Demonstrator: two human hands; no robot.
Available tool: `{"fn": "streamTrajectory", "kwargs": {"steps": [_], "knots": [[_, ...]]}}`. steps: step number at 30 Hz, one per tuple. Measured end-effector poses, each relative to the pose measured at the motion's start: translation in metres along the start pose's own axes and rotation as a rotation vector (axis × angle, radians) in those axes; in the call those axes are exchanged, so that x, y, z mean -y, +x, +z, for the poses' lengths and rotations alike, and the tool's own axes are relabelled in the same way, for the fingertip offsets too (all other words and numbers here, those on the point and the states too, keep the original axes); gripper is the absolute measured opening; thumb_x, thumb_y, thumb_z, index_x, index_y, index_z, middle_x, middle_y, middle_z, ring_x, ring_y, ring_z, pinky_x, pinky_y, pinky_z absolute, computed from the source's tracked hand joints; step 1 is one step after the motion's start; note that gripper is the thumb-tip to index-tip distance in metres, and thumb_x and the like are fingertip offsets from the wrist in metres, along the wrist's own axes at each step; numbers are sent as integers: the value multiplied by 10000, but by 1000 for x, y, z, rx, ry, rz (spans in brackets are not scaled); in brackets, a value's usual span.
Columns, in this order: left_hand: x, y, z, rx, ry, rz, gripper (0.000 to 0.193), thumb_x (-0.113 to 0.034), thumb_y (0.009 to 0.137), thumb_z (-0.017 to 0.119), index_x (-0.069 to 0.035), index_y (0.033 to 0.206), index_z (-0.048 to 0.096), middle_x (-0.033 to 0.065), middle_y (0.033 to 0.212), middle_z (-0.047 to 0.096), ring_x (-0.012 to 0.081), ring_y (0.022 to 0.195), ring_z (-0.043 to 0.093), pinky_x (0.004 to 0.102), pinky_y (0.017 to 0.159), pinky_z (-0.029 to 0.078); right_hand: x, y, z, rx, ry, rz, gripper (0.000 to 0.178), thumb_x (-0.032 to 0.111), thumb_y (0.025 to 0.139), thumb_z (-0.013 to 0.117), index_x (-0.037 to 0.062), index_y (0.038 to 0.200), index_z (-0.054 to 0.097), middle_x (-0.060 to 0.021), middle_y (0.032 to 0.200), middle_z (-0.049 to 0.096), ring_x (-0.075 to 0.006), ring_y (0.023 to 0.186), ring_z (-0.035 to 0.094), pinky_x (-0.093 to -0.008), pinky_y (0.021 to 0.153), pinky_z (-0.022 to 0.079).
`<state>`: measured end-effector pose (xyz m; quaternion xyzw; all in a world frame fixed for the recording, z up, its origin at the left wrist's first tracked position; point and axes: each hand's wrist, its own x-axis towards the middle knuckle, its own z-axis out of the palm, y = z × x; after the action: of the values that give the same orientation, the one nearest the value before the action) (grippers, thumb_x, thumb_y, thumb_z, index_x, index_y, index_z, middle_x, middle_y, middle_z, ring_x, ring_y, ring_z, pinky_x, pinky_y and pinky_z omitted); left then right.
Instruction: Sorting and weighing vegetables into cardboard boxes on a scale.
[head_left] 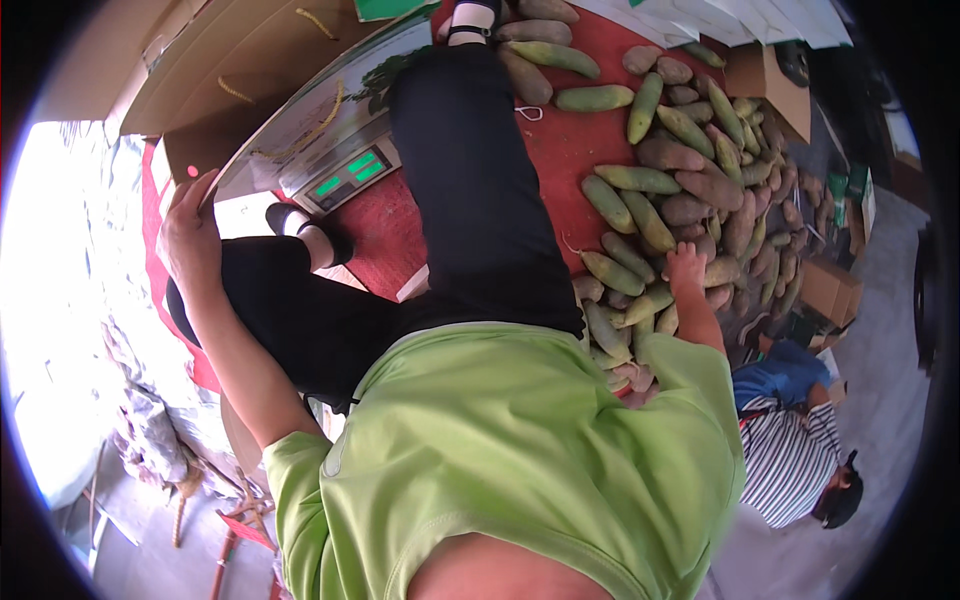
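Note:
My left hand (pixel 190 235) grips the near edge of a printed cardboard box (pixel 290 130) with a yellow rope handle. This box stands on or against a digital scale (pixel 345 180) with green lit displays; its contact with the scale is partly hidden. To the right, my right hand (pixel 686 268) reaches into a large heap of long green and reddish-brown radishes (pixel 690 185). Its fingers are curled over a radish at the near side of the heap, and most of that radish is hidden under them.
Red cloth (pixel 575 150) lies under the heap. More cardboard boxes with rope handles (pixel 220 90) stand at the far left. Small open cartons (pixel 830 290) sit right of the heap. A person in a striped shirt (pixel 790 455) is at the lower right. A red-seated stool (pixel 245 528) stands lower left.

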<state>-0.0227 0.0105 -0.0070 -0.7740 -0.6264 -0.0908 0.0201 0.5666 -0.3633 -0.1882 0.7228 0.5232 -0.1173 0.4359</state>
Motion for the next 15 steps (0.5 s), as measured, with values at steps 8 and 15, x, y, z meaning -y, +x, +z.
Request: {"fn": "streamTrajectory", "kwargs": {"steps": [8, 15], "knots": [[-9, -1, -5, 1, -44, -8, 244, -83, 816, 602, -170, 1024, 693, 18, 960, 652, 243, 901, 633, 346, 740, 498, -12, 9, 8, -73, -10, -27, 350, 360, 726, 707, 190, 1023, 633, 12, 1026, 555, -195, 1023, 504, -398, 782, 417], [-14, -3, -14, 5, -69, -4, 264, -42, 798, 572, -158, 1002, 692, 30, 906, 635, 254, 907, 615, 372, 767, 491, -21, 10, -35, -212, 634, 493, 481, 262, 752, 719, 87, 1169, 553, -108, 1224, 519, -316, 1179, 470, -472, 909, 442]]}}
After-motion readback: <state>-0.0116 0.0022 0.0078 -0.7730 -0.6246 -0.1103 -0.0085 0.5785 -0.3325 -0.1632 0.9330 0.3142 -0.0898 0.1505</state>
